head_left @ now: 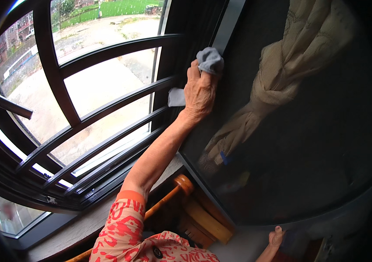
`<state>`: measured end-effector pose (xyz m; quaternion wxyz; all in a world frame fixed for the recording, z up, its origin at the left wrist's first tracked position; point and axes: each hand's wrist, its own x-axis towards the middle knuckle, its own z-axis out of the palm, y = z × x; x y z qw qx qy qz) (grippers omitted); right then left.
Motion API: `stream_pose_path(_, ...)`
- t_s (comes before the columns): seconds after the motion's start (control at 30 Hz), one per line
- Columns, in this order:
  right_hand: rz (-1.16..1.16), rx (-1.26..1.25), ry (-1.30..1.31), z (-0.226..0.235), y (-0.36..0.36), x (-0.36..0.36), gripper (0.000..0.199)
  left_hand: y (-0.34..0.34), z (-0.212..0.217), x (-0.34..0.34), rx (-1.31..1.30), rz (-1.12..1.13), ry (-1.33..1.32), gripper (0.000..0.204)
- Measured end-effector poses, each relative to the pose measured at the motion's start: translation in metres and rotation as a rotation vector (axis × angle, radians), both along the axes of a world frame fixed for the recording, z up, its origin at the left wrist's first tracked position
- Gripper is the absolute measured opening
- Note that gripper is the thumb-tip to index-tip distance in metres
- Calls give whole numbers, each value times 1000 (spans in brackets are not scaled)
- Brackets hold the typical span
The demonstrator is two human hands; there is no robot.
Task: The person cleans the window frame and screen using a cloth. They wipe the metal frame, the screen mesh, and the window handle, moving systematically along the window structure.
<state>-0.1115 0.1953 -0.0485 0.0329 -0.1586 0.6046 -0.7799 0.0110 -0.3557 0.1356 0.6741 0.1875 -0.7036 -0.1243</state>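
My left hand (200, 89) reaches up with bent fingers around a grey cloth (210, 60), pressing it on the dark frame beside the screen panel (325, 144). A lighter grey flap of cloth (176, 97) sticks out at the left of the wrist; whether it is the same piece, I cannot tell. At the lower right, my right hand (276, 238) is at the panel's bottom edge, its thumb upright against the frame and its other fingers mostly hidden. Through the dark panel shows a knotted beige curtain (275, 83).
On the left a window with dark bars (107, 115) looks onto pale ground and grass. A black handle (7, 104) juts from its frame. Below are a grey sill (61, 231) and wooden furniture (203, 220), close under my left arm.
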Motion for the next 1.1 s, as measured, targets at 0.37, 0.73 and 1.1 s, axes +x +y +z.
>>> stream_pose_path(0.37,88,90,-260,0,24,4,63,4,12,8,-5,50,47,27)
stream_pose_path(0.73,-56,131,-113,6,19,7,59,20,-124,7,263,104,-46,44)
stream_pose_path(1.1,-81,142,-186,17,11,15,43,27,-202,-4,373,255,-166,63)
